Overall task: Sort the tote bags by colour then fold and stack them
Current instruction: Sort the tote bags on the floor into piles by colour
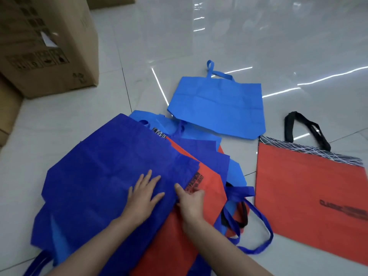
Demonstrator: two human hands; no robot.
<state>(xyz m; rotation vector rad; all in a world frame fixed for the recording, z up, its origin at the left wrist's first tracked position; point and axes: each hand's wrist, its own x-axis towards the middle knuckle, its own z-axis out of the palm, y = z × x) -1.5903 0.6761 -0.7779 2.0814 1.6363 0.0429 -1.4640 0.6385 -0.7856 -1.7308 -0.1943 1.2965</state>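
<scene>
Glossy pale floor tiles (199,46) carry everything, with cardboard boxes (49,46) standing far left. The dark blue tote bag (99,176) tops the mixed pile directly before the person. The left hand (144,196) presses on it with fingers spread, and the right hand (191,206), just beside, appears to pinch its right edge where it overlaps a red bag (211,186). A lone light blue bag (217,108) lies ahead, and a second red bag (298,186) lies well to the right.

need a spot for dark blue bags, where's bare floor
Bare tiles between the cardboard box and the light blue bag, and beyond that bag. Crowded: the pile under the dark blue bag, handles spilling toward the lone red bag.
</scene>
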